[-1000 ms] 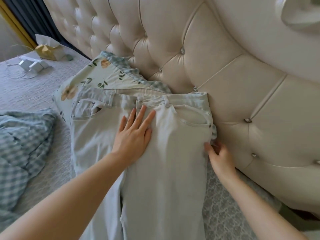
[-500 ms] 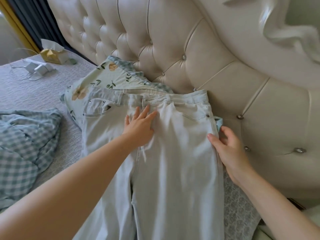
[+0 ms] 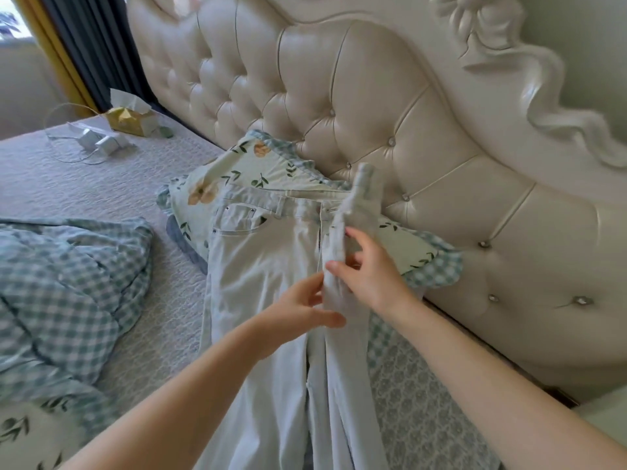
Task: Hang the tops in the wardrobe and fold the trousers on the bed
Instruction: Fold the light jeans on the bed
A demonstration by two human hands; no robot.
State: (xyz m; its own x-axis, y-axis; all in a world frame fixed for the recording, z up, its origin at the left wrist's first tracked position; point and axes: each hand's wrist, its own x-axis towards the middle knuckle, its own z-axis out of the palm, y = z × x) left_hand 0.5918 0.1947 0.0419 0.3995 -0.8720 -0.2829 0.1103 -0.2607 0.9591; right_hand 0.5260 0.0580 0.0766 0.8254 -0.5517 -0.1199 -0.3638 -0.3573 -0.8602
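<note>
Right grip (image 3: 369,276) pinches the lifted side of the pale trousers (image 3: 264,266), raised in a narrow ridge at centre frame. Left grip (image 3: 302,310) pinches the same ridge just below. The trousers lie on the bed (image 3: 101,178), waistband over a floral pillow (image 3: 251,164) against the headboard (image 3: 373,96). The raised half looks bunched, so laid across it may crease or land askew of the other leg. The pillow's slope could also let the waistband slide.

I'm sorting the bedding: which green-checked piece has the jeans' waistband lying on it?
The floral pillow against the headboard; the jeans overlap it. The gingham quilt lies apart, to the left.
</note>
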